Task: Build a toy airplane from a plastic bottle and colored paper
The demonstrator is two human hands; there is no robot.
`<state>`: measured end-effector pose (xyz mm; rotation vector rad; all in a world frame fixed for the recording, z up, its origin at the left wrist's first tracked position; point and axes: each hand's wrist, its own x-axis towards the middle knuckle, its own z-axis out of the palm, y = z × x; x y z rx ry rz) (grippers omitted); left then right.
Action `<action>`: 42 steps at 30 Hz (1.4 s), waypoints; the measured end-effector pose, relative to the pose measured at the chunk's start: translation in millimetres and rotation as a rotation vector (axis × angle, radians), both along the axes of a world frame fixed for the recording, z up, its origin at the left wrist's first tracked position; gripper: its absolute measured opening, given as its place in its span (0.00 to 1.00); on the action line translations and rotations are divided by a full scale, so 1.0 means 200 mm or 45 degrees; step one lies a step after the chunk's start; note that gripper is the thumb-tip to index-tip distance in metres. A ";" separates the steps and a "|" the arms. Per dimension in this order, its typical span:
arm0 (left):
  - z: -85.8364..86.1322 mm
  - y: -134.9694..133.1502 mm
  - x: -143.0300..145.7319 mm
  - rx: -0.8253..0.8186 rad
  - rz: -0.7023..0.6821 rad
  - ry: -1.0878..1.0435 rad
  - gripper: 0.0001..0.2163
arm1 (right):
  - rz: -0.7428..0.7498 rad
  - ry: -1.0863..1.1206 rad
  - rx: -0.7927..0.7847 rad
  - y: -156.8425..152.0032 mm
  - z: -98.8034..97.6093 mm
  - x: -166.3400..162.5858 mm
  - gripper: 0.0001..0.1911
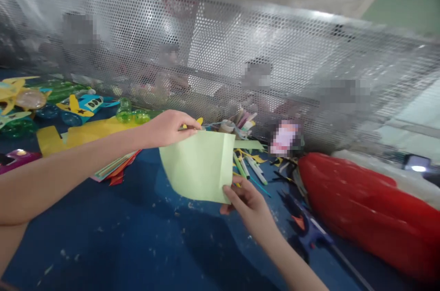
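Between my hands is a sheet of light green paper [195, 167], raised above the blue table. It curves along its left and lower side, and a folded strip runs down its right edge. My left hand [172, 128] pinches the top edge, its fingers closed and partly behind the paper. My right hand [247, 199] grips the lower right corner between thumb and fingers. Behind the paper, a narrow green strip [249, 145] lies near several markers [256, 169].
A blue glue gun [312, 231] and a red plastic bag [360, 208] are at the right. Coloured paper sheets [118, 167], yellow paper [92, 133] and bottle crafts [89, 104] lie at the left. A perforated metal screen [213, 52] stands behind, with people beyond it.
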<state>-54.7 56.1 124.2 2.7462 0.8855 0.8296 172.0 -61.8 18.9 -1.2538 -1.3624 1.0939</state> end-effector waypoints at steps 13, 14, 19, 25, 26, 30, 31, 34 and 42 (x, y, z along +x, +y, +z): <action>-0.10 0.17 0.11 -0.538 -0.227 0.315 0.10 | -0.076 0.137 -0.076 0.04 -0.06 0.00 0.19; -0.12 0.17 0.12 -0.547 -0.232 0.324 0.10 | -0.065 0.144 -0.072 0.05 -0.08 0.01 0.19; -0.23 0.18 0.13 -0.456 -0.167 0.314 0.11 | -0.139 -0.088 -0.015 0.09 -0.16 0.07 0.17; -0.37 -0.08 0.17 0.143 -0.017 -0.036 0.12 | -0.333 -0.453 0.142 0.10 -0.17 0.13 0.18; -0.40 -0.16 0.18 0.108 -0.101 -0.037 0.12 | -0.349 -0.500 0.163 0.10 -0.16 0.14 0.18; -0.51 -0.41 0.19 -0.497 -0.328 0.189 0.15 | -0.390 -0.640 0.305 0.09 -0.12 0.13 0.14; -0.54 -0.43 0.19 -0.678 -0.361 0.191 0.14 | -0.391 -0.641 0.357 0.08 -0.10 0.13 0.13; -0.58 -0.42 0.20 -1.225 -0.398 0.062 0.12 | -0.366 -0.490 0.485 0.03 -0.02 0.12 0.10; -0.61 -0.32 0.27 -2.125 -0.680 -0.774 0.29 | -0.446 0.398 0.255 0.05 0.03 0.13 0.13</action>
